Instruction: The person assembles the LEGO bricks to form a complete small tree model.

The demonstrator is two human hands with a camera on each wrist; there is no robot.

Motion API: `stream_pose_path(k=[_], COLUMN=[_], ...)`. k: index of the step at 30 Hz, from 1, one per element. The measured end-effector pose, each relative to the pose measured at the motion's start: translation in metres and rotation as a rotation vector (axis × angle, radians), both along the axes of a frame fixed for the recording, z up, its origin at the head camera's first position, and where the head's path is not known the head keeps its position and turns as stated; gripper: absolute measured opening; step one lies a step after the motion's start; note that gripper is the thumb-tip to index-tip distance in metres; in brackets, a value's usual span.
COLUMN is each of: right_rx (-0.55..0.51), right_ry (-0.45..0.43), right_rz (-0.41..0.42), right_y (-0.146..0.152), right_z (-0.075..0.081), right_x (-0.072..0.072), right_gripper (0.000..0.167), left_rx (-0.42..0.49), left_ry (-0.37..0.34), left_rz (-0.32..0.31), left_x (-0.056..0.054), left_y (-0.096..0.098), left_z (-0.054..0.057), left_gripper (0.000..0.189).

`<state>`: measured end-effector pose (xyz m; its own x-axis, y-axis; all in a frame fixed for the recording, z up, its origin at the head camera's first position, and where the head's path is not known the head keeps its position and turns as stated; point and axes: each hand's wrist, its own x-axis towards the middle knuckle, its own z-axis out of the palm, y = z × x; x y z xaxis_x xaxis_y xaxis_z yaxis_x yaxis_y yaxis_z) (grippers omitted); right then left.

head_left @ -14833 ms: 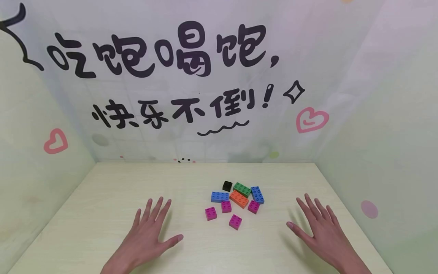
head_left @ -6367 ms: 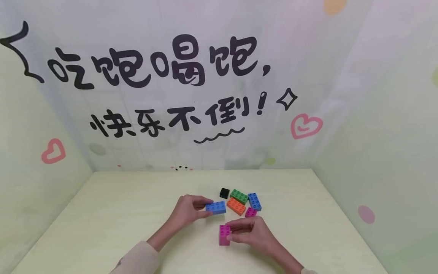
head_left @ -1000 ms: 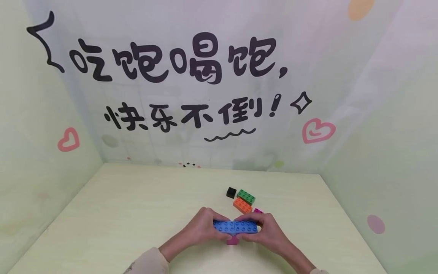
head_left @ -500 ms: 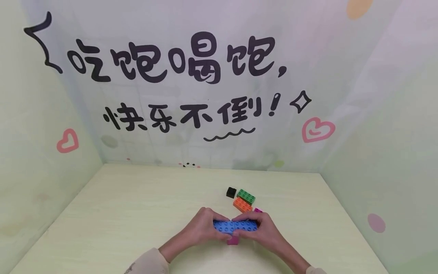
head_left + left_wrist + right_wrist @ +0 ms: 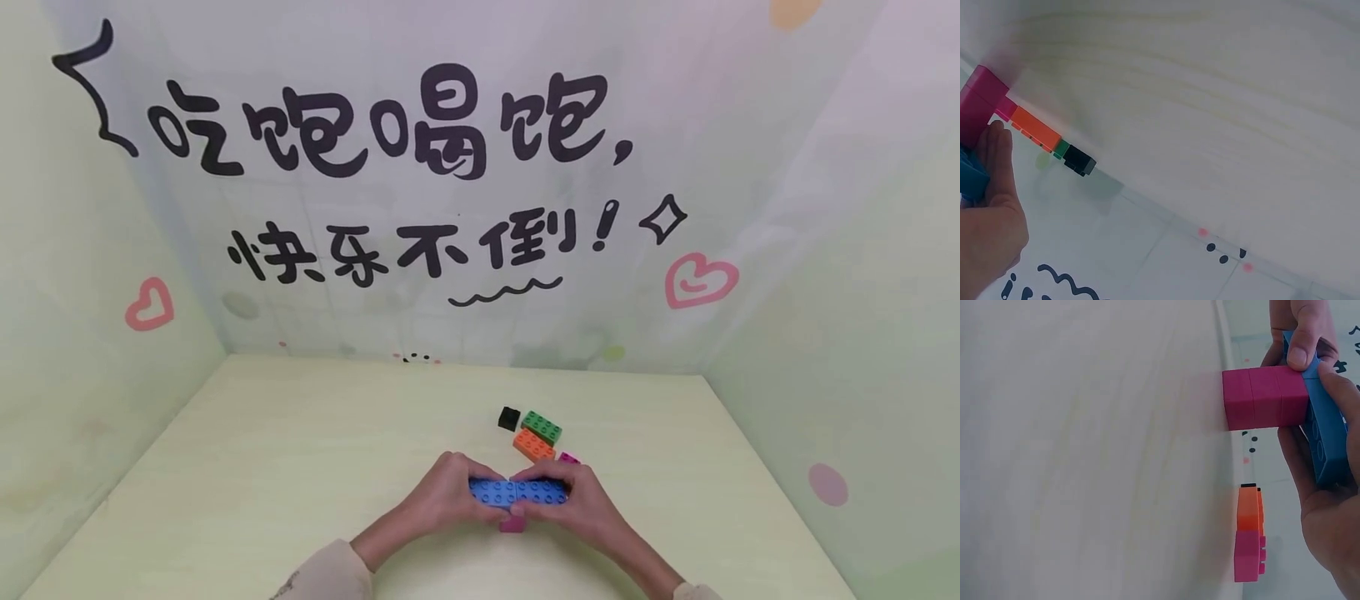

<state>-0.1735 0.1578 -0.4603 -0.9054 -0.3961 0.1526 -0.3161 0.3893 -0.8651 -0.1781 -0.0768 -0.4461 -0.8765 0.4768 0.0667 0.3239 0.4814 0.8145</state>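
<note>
Two blue eight-stud toy building bricks lie end to end across the top of a stack of three magenta bricks (image 5: 1264,398), which stands upright on the table. My left hand (image 5: 444,498) grips the left blue brick (image 5: 492,492) between thumb and fingers. The right blue brick (image 5: 543,492) is pinched by my right hand (image 5: 588,502), its thumb at the near side by the seam. In the head view the blue bricks and thumbs hide most of the stack. The left wrist view catches the stack and a blue brick (image 5: 972,175) only at its left edge.
Behind the hands lie an orange brick (image 5: 534,444), a green brick (image 5: 542,426) and a small black brick (image 5: 509,418). One loose magenta brick (image 5: 569,457) is partly covered by the right hand. Printed fabric walls (image 5: 360,325) enclose the pale table (image 5: 262,442) at back and sides.
Earlier, the bricks lay loose and both hands were spread. Three magenta bricks were then stacked and both blue bricks brought onto them. Over the last second the hands have barely moved.
</note>
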Motion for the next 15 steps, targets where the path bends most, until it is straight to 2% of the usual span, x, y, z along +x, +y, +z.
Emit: stream_pose_path(k=[2,5,7,9,12,15], right_rx=[0.009,0.002,0.001,0.008,0.030,0.042], right_ry=[0.005,0.022,0.031,0.027,0.004,-0.021], right_rz=[-0.010,-0.003,0.004,0.008,-0.004,-0.019], right_y=[0.001,0.001,0.000,-0.001,-0.002,-0.003], right_z=[-0.001,-0.002,-0.002,0.000,0.001,0.000], right_x=[0.002,0.003,0.004,0.005,0.006,0.008], right_gripper=[0.034,0.035,0.034,0.035,0.034,0.032], left_rx=[-0.011,-0.048,-0.044,-0.001,0.095,0.138], left_ry=[0.011,0.013,-0.022,-0.045,-0.048,0.018], left_rz=[-0.018,-0.115,-0.189,-0.236,-0.221,-0.191], left_x=[-0.001,-0.008,-0.016,-0.029,-0.049,-0.068], left_y=[0.000,-0.006,-0.014,-0.019,-0.017,-0.005], left_z=[-0.001,0.003,0.010,0.016,0.016,0.002], left_gripper=[0.037,0.041,0.043,0.044,0.039,0.035])
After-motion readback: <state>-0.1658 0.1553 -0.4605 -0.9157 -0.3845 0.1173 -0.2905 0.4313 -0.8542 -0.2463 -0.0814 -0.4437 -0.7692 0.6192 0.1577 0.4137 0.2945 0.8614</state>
